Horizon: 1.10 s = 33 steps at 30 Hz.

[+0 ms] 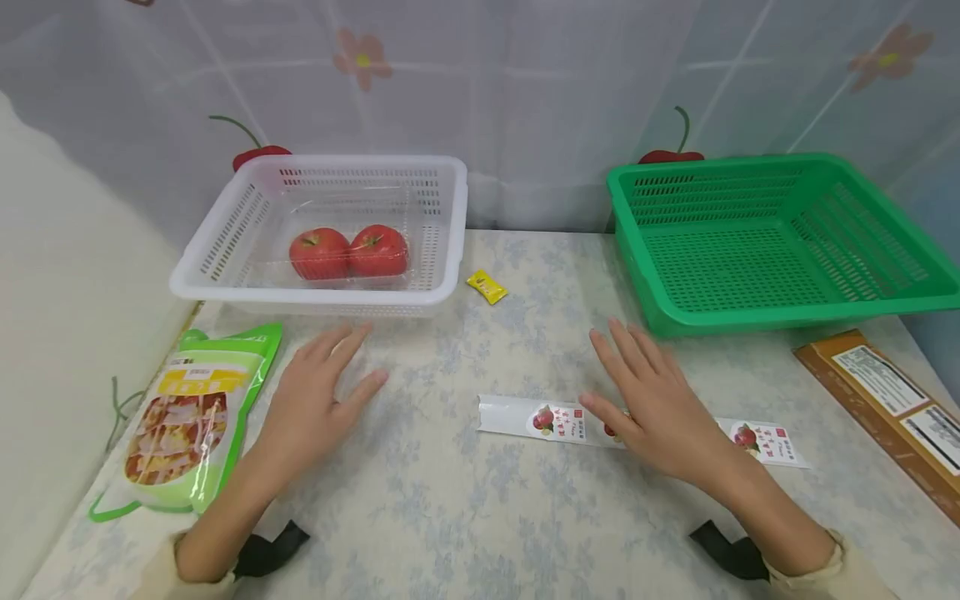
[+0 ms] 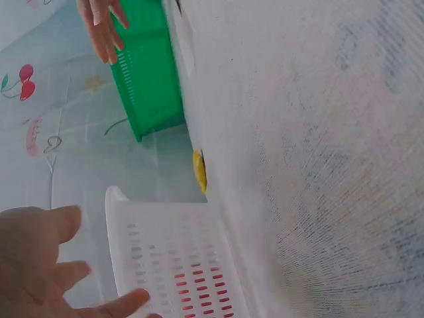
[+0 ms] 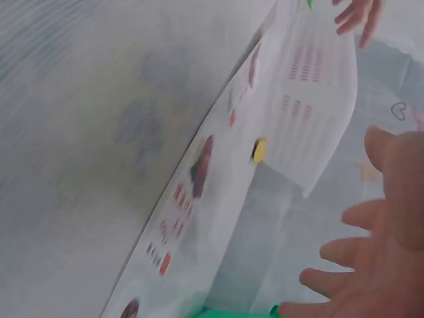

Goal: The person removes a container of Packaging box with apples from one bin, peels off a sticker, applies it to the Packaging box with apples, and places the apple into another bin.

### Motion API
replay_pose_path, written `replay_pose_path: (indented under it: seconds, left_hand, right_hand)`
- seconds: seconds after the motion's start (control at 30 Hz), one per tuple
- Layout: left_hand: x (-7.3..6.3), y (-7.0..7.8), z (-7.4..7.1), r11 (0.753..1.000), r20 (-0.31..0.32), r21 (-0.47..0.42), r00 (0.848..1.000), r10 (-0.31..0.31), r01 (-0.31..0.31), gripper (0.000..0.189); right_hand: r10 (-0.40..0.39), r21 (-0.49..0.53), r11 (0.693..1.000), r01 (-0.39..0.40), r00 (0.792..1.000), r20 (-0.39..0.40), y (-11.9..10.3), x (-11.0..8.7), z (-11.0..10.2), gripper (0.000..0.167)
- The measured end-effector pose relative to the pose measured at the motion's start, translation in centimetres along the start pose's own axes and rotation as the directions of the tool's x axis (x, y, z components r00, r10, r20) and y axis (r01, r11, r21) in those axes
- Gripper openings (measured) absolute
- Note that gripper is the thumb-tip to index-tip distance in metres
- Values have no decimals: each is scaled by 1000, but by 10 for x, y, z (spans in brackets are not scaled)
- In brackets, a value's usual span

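Currently, near to far:
Left hand [image 1: 311, 392]: flat above the surface [image 1: 450, 517], fingers straight and spread; grip wide, holding nothing.
Right hand [image 1: 648, 408]: palm down, fingers straight; grip wide, holding nothing, lying over the middle of the strip [image 1: 517, 417].
Strip: white paper with fruit prints, flat on the surface, both ends showing past the right hand.
Pouch [image 1: 191, 417]: green snack bag, flat, just left of the left hand.
Box [image 1: 892, 408]: brown, at the right edge.
Candy [image 1: 487, 287]: yellow wrapper, between the two baskets.
White basket [image 1: 225, 242]: beyond the left hand; holds two tomatoes [image 1: 348, 252], touching.
Green basket [image 1: 637, 258]: beyond the right hand.
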<state>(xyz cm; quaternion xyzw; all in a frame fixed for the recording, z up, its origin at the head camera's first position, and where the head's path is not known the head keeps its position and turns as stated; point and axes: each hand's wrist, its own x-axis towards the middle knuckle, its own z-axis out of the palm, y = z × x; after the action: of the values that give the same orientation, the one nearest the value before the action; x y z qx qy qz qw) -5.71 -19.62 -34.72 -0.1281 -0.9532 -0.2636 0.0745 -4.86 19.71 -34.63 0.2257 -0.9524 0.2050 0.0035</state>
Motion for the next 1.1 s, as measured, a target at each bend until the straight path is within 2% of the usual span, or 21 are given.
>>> replay_pose_path:
  seconds: [0.07,0.1,0.13,0.17,0.2,0.23,0.27,0.33,0.37,0.4,0.47,0.53,0.63,0.67,0.73,0.87,0.9,0.97,1.0,1.1]
  left_hand:
    - [4,-3,-3,985,-69,-175,997,-23,10,61]
    - [7,-4,-6,962,-86,-271,995,-55,30,61]
    - [10,-5,-8,919,-84,-389,991,-104,63,61]
    - [14,-5,-11,858,-74,-504,984,-159,101,62]
    - [18,-6,-14,781,-53,-608,975,-217,141,62]
    - [22,-7,-16,693,-17,-697,961,-275,186,63]
    - [25,-9,-19,601,24,-766,945,-327,228,65]
    - [32,-12,-21,444,105,-847,910,-402,294,68]
    - [34,-13,-21,398,133,-860,894,-428,318,69]
    - [36,-15,-21,366,159,-865,879,-451,344,70]
    - [38,-18,-19,336,186,-864,858,-479,375,69]
    - [40,-19,-17,333,179,-863,846,-502,381,66]
    - [42,-20,-14,349,127,-864,827,-548,364,60]
    - [44,-20,-13,348,106,-868,815,-569,356,58]
    - [47,-19,-8,339,50,-883,783,-620,325,52]
    - [56,-13,4,317,-53,-913,697,-715,256,39]
    - [58,-12,6,316,-71,-917,678,-731,244,37]
    - [61,-10,10,312,-87,-921,656,-750,234,34]
    - [62,-9,10,310,-89,-921,649,-755,234,34]
    - [63,-9,10,301,-89,-927,648,-757,224,34]
  right_hand:
    - [-20,64,998,25,996,-85,-6,7,-2,67]
    - [-28,100,994,41,991,-132,-9,11,-3,63]
    - [-30,137,989,56,983,-181,-13,15,-4,59]
    - [-31,173,982,72,974,-225,-18,20,-6,54]
    - [-30,210,974,87,965,-259,-22,26,-7,49]
    - [-28,252,962,104,957,-288,-27,33,-9,45]
    - [-17,302,947,113,953,-301,-33,40,-10,43]
    - [13,407,906,118,952,-305,-47,57,-14,39]
    - [29,463,879,115,956,-293,-54,67,-16,38]
    - [46,515,851,108,960,-277,-61,76,-18,38]
    - [69,597,797,94,967,-244,-75,96,-22,37]
    - [76,648,756,90,972,-224,-88,116,-24,37]
    - [88,690,720,72,977,-194,-108,143,-21,39]
    - [94,702,709,61,979,-180,-114,151,-19,39]
    - [118,733,680,23,983,-140,-126,167,-14,41]
    - [164,775,626,-82,986,-28,-146,197,-4,48]
    - [173,777,620,-107,985,-2,-149,204,-1,51]
    - [186,766,624,-150,982,41,-155,217,4,57]
    - [192,756,633,-168,980,58,-156,223,7,60]
    - [214,727,652,-215,972,96,-156,237,13,70]
